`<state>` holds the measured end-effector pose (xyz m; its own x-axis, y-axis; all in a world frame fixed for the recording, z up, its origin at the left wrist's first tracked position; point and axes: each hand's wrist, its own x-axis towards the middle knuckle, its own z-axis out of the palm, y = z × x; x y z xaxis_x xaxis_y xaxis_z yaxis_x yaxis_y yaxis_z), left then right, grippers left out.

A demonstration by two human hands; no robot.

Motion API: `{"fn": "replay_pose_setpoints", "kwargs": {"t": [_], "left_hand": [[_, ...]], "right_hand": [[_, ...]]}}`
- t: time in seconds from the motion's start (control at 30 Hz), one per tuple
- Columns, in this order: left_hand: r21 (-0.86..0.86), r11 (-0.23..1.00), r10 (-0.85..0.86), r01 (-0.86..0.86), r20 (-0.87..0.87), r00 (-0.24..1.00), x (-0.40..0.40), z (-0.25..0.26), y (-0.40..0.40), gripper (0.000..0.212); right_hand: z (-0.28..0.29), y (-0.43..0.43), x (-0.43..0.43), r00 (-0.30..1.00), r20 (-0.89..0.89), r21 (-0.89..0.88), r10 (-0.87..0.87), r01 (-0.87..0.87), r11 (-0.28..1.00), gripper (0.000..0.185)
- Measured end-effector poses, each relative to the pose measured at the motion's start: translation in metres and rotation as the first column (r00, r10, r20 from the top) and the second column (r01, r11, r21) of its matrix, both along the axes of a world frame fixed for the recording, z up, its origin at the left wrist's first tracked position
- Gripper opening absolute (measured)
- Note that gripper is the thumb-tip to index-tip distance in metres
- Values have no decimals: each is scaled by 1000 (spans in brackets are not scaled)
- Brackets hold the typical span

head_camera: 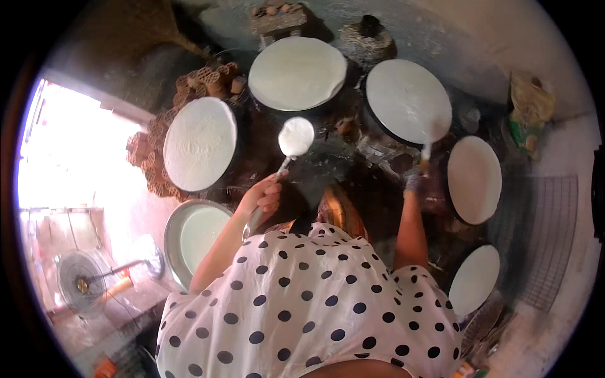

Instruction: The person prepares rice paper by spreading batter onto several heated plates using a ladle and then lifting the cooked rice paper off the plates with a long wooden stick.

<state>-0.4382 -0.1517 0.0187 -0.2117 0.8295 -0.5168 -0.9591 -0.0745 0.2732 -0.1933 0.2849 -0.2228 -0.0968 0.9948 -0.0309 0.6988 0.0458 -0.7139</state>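
Note:
My left hand (264, 196) grips the handle of a ladle (296, 137) whose round bowl is covered with white liquid. Behind that forearm stands a wide metal basin (170, 245) holding more white liquid. My right hand (414, 179), apparently gloved, is closed around a small tool (426, 151); motion blur hides what kind. Its tip reaches the lower edge of a round griddle (407, 101) coated in white. Similar white-covered griddles stand at the top centre (298, 73), at the left (201, 144), at the right (474, 179) and at the lower right (475, 279).
Stacked, reddish honeycomb briquettes (156, 165) crowd the left griddle. A standing fan (80, 283) is at lower left, beside a bright opening. Bricks (279, 19) lie beyond the top griddle. A wire rack (543, 236) is along the right side, below a plastic bag (530, 108).

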Motion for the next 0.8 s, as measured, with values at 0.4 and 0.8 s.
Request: {"fn": "replay_pose_setpoints", "kwargs": {"t": [0.4, 0.8], "left_hand": [[-194, 943, 150, -270, -477, 866, -31, 51, -20, 39], [-54, 798, 602, -600, 85, 794, -44, 12, -29, 31]], "right_hand": [[75, 10, -366, 961, -276, -688, 11, -205, 696, 39], [60, -88, -388, 988, -60, -642, -139, 69, 764, 41]]}}
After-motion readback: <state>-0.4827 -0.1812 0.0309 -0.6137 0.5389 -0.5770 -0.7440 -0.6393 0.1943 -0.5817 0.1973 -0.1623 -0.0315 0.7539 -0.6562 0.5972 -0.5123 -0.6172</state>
